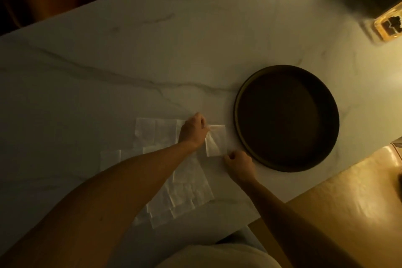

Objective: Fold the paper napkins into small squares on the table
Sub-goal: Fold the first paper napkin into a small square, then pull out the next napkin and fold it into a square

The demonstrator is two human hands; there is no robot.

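Observation:
A small white folded napkin (pixel 215 140) lies on the marble table (pixel 108 72), just left of the dark round tray. My left hand (pixel 194 129) pinches the napkin's upper left corner. My right hand (pixel 239 164) has closed fingers at its lower right corner. Several unfolded or creased napkins lie spread around my arms: a group (pixel 155 131) to the left of my left hand, another (pixel 109 159) further left, and a stack (pixel 187 193) between my forearms.
A dark round tray (pixel 238 102) sits right of the hands, empty. A glass dish with something dark in it (pixel 389 27) stands at the far right. A tan chair seat (pixel 348 202) is at the lower right, beyond the table's edge.

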